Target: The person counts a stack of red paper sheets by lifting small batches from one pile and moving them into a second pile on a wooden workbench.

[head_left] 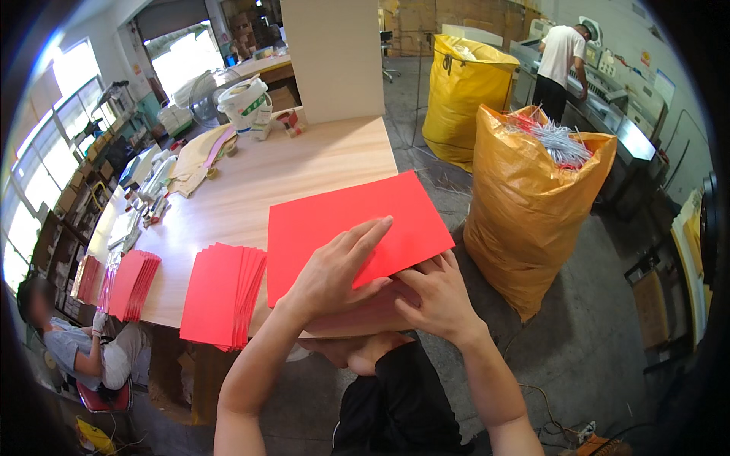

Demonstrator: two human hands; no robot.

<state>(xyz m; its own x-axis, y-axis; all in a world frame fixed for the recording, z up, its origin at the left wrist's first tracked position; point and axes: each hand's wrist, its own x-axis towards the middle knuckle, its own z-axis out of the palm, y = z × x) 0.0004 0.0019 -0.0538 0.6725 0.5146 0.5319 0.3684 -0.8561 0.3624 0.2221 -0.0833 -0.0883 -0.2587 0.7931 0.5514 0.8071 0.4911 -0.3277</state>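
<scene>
A large red sheet of card [357, 205] lies at the table's near right corner. My left hand [334, 266] rests on it, fingers stretched out and thumb apart. At the sheet's near right edge, my right hand [441, 296] has bent fingers against the edge, their tips partly hidden by it. Its thumb shows below the sheet. A pinkish surface under the sheet shows between my hands; I cannot make out how many layers lie there. Left of the sheet is a fanned stack of red cards [217, 292], overhanging the table's front edge.
More red stacks [135, 283] lie farther left on the wooden table [304, 159]. A white bucket [245, 106] and tape rolls stand behind. Full yellow sacks [532, 205] are at the right. One person [84, 342] sits at the left; another [561, 61] stands by a machine.
</scene>
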